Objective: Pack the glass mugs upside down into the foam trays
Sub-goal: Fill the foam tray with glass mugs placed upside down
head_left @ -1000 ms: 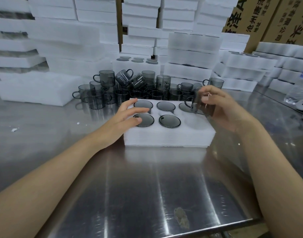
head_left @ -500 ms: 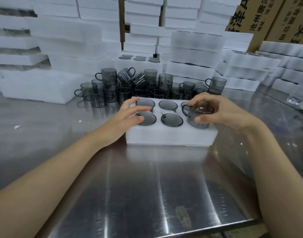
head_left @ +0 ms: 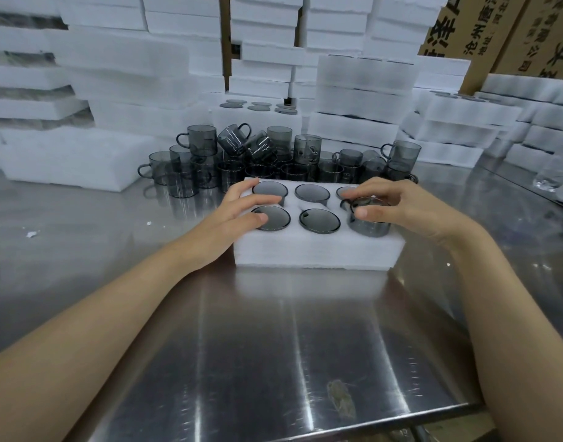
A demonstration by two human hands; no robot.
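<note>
Right grip (head_left: 401, 215) pinches mug (head_left: 369, 227) half-sunk in tray (head_left: 315, 253), left grip (head_left: 233, 215) spread on tray; a tilted push w/ handle misaligned could jam/chip it.

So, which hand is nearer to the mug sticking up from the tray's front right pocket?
Right. The right hand grips the raised mug around its top. The left hand rests on the foam tray at its left end, touching the front left mug, one pocket away.
</note>
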